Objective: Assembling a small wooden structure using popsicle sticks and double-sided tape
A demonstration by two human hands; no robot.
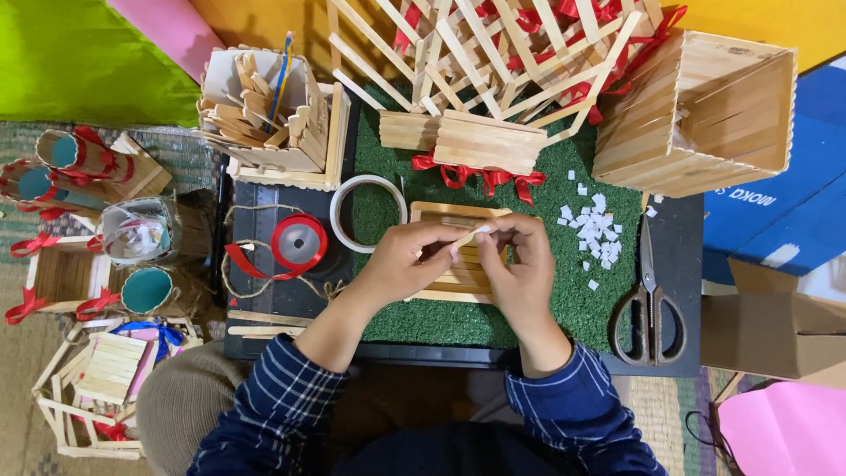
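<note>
Both hands, left hand (407, 260) and right hand (520, 264), grip one wooden stick (465, 238) above the stick panel (441, 286).

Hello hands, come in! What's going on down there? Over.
Left hand and right hand together pinch one wooden stick. Stick panel lies beneath on green mat. Nothing blocking.

- stick (464, 238): thin pale wood, held level just above the panel, white bit at one end
- panel (456, 264): flat glued sticks, lying on green turf
</note>
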